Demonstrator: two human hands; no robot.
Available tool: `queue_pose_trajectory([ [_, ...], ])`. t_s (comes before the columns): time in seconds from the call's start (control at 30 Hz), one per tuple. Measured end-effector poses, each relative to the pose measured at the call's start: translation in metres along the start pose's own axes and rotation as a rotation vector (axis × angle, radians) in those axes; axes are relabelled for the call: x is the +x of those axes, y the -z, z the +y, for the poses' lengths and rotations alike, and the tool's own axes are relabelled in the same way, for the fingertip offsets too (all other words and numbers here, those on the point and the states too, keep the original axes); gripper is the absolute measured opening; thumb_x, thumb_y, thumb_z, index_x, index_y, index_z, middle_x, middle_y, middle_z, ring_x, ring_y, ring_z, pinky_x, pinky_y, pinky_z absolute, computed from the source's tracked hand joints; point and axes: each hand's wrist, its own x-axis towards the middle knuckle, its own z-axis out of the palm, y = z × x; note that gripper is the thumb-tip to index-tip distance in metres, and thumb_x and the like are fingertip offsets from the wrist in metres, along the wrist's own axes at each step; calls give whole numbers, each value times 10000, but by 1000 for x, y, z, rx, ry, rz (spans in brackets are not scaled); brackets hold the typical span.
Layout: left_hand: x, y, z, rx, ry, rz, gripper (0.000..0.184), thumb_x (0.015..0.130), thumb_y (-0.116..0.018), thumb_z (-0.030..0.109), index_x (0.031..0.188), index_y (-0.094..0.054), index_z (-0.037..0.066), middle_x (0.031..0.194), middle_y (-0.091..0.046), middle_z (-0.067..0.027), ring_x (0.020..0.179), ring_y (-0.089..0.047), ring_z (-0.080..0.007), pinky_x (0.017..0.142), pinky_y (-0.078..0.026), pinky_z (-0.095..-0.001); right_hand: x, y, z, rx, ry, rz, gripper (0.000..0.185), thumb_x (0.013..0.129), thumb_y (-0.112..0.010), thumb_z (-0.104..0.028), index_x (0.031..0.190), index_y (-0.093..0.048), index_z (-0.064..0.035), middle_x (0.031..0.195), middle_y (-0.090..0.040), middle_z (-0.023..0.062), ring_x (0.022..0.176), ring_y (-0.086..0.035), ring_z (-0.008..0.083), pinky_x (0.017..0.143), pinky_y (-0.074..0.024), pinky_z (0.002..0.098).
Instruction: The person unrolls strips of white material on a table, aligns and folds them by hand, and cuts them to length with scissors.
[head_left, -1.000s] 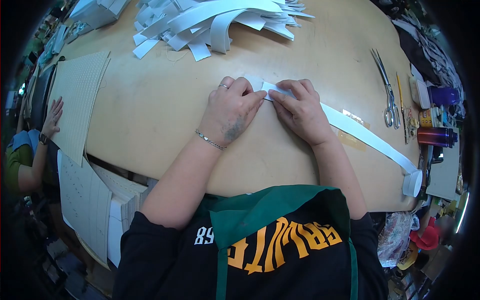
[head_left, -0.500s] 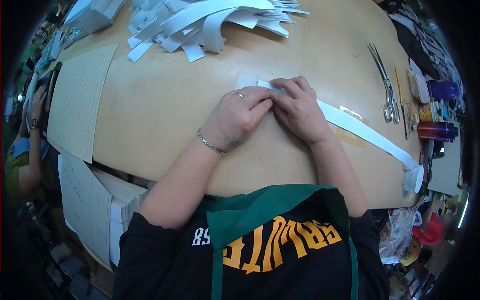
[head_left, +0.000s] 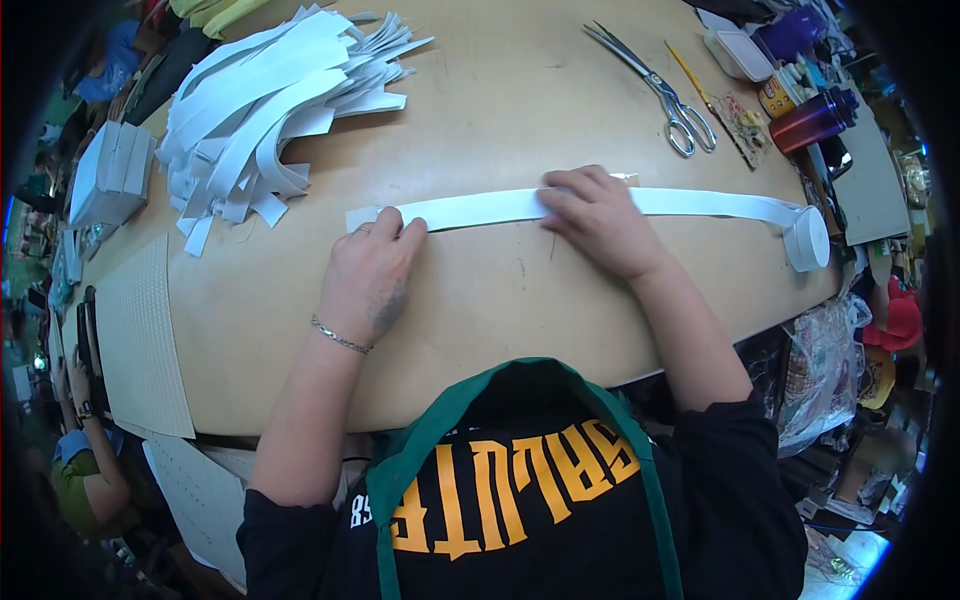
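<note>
The left hand [head_left: 365, 275] has its bent fingers on 1 white strip [head_left: 480, 210], near the left end. The right hand [head_left: 605, 225] touches it farther along; whether it pinches, one cannot tell. On the table [head_left: 480, 340], this length is unrolled, uncut from the partly wound roll [head_left: 808, 240].

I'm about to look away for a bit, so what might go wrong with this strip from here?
The roll sits near the table's right-hand edge, so a pull on the white strip might drag it off. The strip spans both hands, left and right; uneven pressure could skew it. The heap of loose strips lies close beyond the left hand, which might knock some out of place.
</note>
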Motion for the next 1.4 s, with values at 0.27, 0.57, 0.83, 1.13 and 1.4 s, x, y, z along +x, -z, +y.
queue_pose_trajectory([
  [0.27, 8, 10, -3, -47, 0, -139, 289, 799, -538, 57, 1084, -541, 100, 880, -537, -113, 740, -588, -295, 644, -495, -372, -21, 12, 25, 15, -13, 21, 232, 760, -654, -182, 981, -631, -114, 1039, -610, 40, 967, -546, 248, 810, -458, 358],
  [0.57, 34, 31, 27, 53, 116, -557, 534, 813, -593, 185, 1320, -428, 220, 983, -518, -200, 780, -601, -344, 725, -507, -383, -28, 16, 13, -116, -30, 16, 199, 787, -574, -156, 976, -626, -120, 1119, -570, 59, 1080, -501, 262, 924, -394, 401],
  [0.83, 46, 44, 23, 53, 35, -639, 636, 721, -682, 224, 1313, -451, 232, 970, -522, -193, 797, -596, -337, 753, -497, -373, -29, 7, -46, -193, -226, -115, 432, 828, -547, -327, 1166, -525, -59, 1166, -492, 99, 1161, -427, 264, 1010, -301, 502],
  [1.13, 49, 48, 12, -66, 95, -566, 525, 748, -667, 206, 1249, -518, 165, 944, -557, -156, 826, -595, -309, 760, -481, -385, -30, -3, -54, -103, -297, -140, 583, 849, -482, -497, 1283, -456, -109, 1181, -462, 72, 1170, -399, 235, 1030, -255, 551],
  [1.4, 73, -10, 44, -154, 108, 1, 387, 878, -537, 268, 1230, -512, 109, 1217, -517, -170, 1056, -540, -360, 857, -449, -461, -28, -2, -53, -101, -301, -166, 576, 836, -491, -512, 1252, -474, -113, 1163, -459, 65, 1157, -402, 234, 1018, -260, 566],
])
